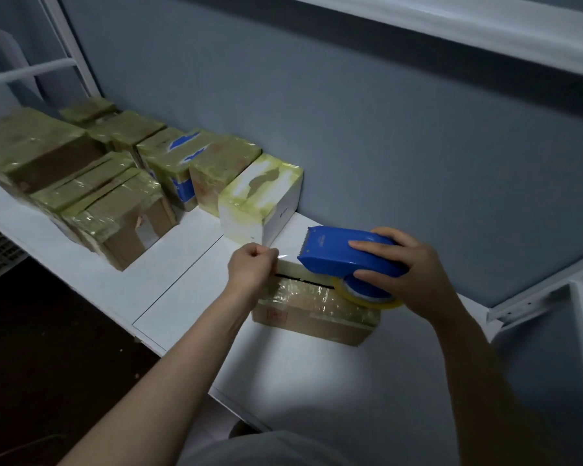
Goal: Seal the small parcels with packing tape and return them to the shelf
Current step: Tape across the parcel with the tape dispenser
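Taping is under way: a cardboard parcel [313, 314] lies on the white shelf [182, 274], just right of a row of sealed parcels [115, 196]. The left hand [251, 269] pinches the tape end [283, 256]; the right hand [414, 277] grips a blue tape dispenser [344, 255] above the parcel. Next, probably, press the strip down and cut it. Bare shelf lies nearer the front edge

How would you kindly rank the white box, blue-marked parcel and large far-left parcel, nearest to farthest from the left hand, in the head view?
1. White box, just behind the left hand.
2. Blue-marked parcel, farther left.
3. Large parcel, far left end.
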